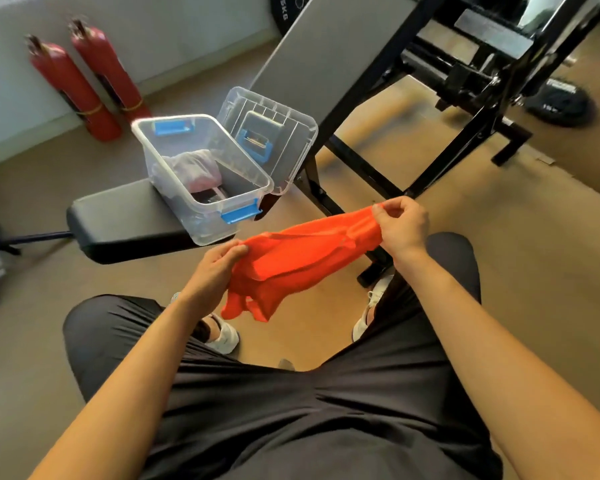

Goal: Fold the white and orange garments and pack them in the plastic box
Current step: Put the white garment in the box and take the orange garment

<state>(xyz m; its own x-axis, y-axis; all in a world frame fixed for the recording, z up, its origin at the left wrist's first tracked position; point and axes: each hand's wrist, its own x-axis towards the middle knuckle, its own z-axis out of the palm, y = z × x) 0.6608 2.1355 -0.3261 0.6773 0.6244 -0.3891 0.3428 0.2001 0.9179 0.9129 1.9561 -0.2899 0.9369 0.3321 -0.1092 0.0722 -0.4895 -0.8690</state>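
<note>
The left hand's (219,268) fingers are curled, thumb on top, clamped on the low end of the orange garment (302,261). The right hand's (402,226) thumb and fingertips are pinched together on the high end. The cloth is stretched between the two hands in the air, bunched lengthwise, with a loose flap hanging at 6 o'clock under the left hand. It is over the floor, between the person's knees in dark trousers (326,410), and two white shoes (224,337) show below it.

At 10 o'clock from the garment, near but apart from it, the clear plastic box (205,226) with blue latches stands open on the end of a black bench pad (129,220). The white garment (191,164) lies inside at the far end, with something dark beside it that cannot be made out. The box's lid (291,129) leans at the box's far right side, against a grey inclined backrest (326,46).

A black metal frame (371,174) runs at 12 o'clock, its leg passing just behind the right hand. Farther out, two red fire extinguishers (77,91) lean on the wall at 10 o'clock, and a dark weight plate (561,105) lies on the floor at 2 o'clock.
</note>
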